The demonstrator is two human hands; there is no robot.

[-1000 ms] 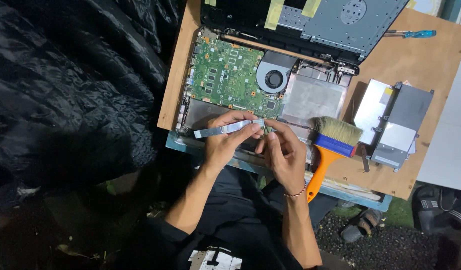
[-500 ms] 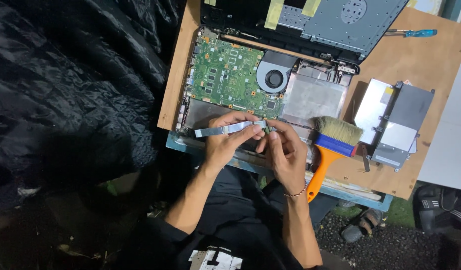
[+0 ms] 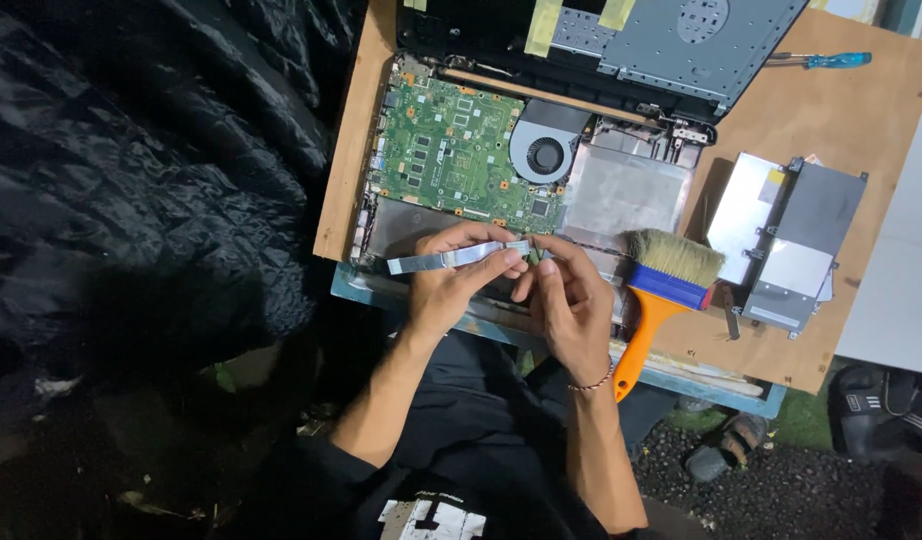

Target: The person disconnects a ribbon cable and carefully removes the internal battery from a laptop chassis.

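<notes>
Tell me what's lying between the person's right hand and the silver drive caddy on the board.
In the head view, a paintbrush with pale bristles, blue ferrule and orange handle lies between the right hand and the silver drive caddy, on the wooden board.

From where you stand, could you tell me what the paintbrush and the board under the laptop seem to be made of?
Paintbrush: glossy orange handle and blue band, probably plastic; pale, slightly splayed bristles, natural or synthetic I cannot tell.
Board: flat, matte brown with a lighter raw edge, likely plywood or fibreboard.
</notes>
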